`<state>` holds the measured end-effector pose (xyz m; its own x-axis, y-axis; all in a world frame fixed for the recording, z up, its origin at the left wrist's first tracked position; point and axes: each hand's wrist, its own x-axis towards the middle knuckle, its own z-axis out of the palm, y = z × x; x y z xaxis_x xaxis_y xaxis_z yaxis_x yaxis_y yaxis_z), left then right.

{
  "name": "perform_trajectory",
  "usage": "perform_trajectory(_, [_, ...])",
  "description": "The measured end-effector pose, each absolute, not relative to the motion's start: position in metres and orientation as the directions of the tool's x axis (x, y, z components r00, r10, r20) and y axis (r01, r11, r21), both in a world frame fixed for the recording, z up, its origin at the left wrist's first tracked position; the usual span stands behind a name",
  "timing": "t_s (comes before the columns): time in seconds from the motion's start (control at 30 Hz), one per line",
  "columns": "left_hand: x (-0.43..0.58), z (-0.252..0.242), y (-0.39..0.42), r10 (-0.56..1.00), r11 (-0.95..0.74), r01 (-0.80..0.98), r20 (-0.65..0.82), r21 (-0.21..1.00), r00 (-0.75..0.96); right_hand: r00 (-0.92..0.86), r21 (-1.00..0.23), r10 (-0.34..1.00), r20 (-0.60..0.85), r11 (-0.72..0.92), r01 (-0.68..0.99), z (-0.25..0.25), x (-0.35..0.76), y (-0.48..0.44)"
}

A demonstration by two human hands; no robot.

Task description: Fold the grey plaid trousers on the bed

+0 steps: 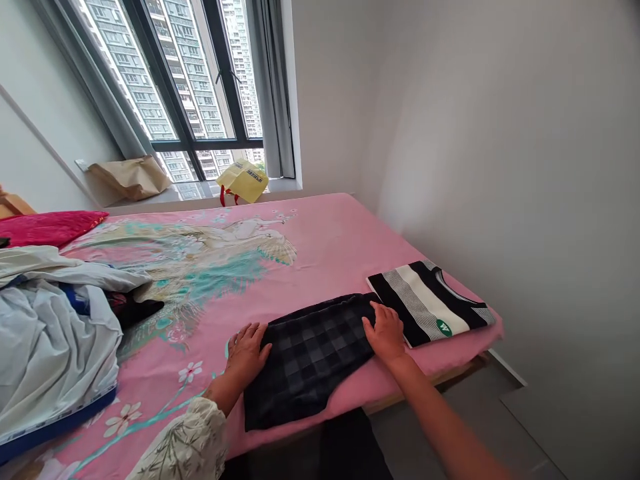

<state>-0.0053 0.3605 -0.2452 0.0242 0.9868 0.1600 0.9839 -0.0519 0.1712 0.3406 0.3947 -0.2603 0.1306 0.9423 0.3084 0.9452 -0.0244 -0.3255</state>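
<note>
Dark checked trousers, folded, lie near the front edge of the pink bed sheet. My left hand rests at their left side, fingers spread out and the fingertips by the cloth's edge. On the right end of the trousers lies my right hand, its fingers stretched out and apart. Just beyond that hand is a neatly folded striped T-shirt in black, white and grey, with a round green badge. Its left edge is close against the trousers.
A heap of white and dark clothes covers the bed's left side, near a red pillow. A brown paper bag and a yellow bag stand by the window. A plain wall borders the bed on the right.
</note>
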Motion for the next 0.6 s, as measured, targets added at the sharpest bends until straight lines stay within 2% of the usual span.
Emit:
perform_trajectory(0.1, [0.028,-0.247,0.345,0.959,-0.195,0.95,0.251,0.242,0.133,0.188,-0.269,0.97,0.154,-0.142,0.953,-0.248,0.352,0.392])
perform_trajectory(0.2, [0.068,-0.255,0.329,0.937,-0.312,0.89,0.264,0.333,0.23,0.156,-0.237,0.986,0.059,-0.138,0.962,-0.238,0.353,0.397])
perform_trajectory(0.43, [0.098,-0.275,0.319,0.983,-0.18,0.83,0.064,0.529,0.173,0.087,-0.271,0.991,-0.097,-0.111,0.956,-0.226,0.34,0.417])
perform_trajectory(0.6, [0.078,-0.262,0.313,0.993,-0.09,0.589,0.031,0.803,0.111,0.095,-0.357,0.976,-0.197,-0.161,0.92,-0.219,0.342,0.42])
